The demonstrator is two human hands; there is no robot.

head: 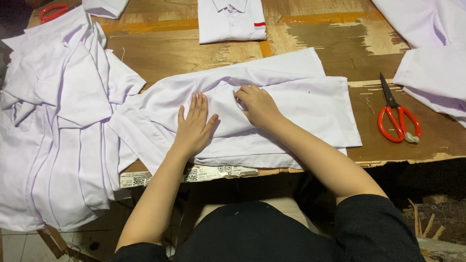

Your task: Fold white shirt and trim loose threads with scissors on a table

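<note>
A white shirt point(301, 104) lies spread across the worn wooden table point(165, 53) in front of me, partly folded. My left hand point(195, 126) rests flat on the cloth with its fingers straight and slightly apart. My right hand point(257, 106) sits just to the right of it, fingers curled on a fold of the same shirt near its middle. The two hands are a few centimetres apart.
A heap of white shirts point(53, 121) hangs over the table's left edge. A folded white shirt point(230, 20) lies at the back centre, more white cloth point(429, 53) at the right. Red-handled scissors point(397, 116) lie at the right; another red handle point(52, 11) shows far left.
</note>
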